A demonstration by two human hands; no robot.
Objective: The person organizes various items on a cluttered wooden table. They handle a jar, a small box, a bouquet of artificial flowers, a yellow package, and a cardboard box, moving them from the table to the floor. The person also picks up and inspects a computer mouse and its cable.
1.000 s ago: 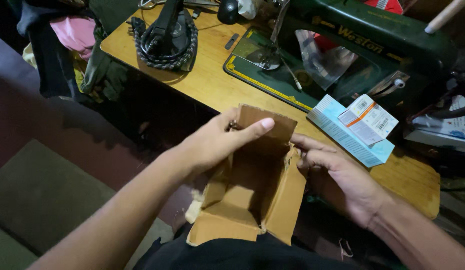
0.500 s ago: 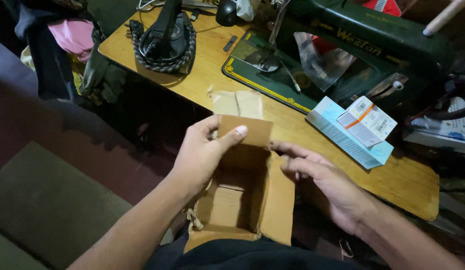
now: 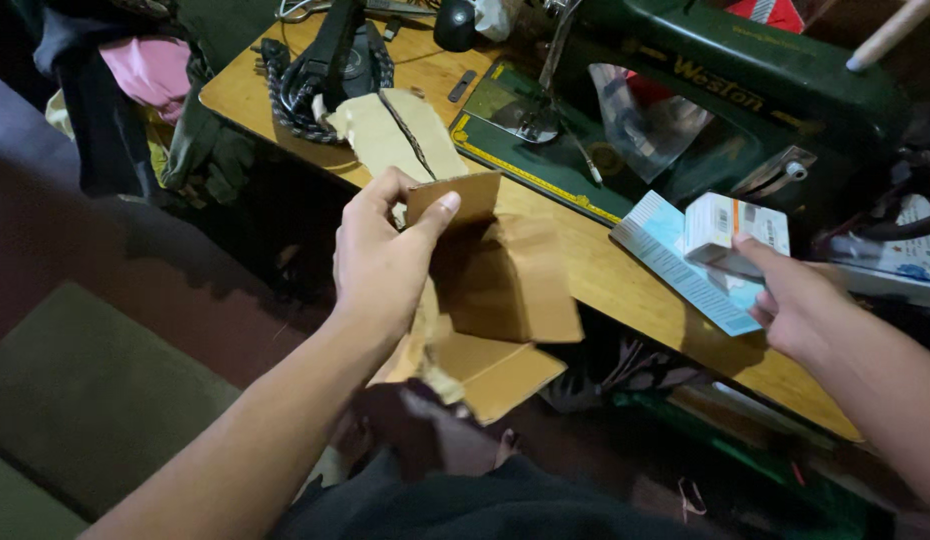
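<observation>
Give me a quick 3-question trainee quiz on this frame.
1. True or false: the left hand holds the cardboard box by a flap.
2. What does the right hand reach to? A) the coiled cord B) the small white box C) the pink cloth
3. What does the small white box rest on?

Key
1. True: thumb and fingers pinch a top flap.
2. B: the fingertips are at its lower edge.
3. A flat light blue box on the wooden table, in front of the green sewing machine.
</observation>
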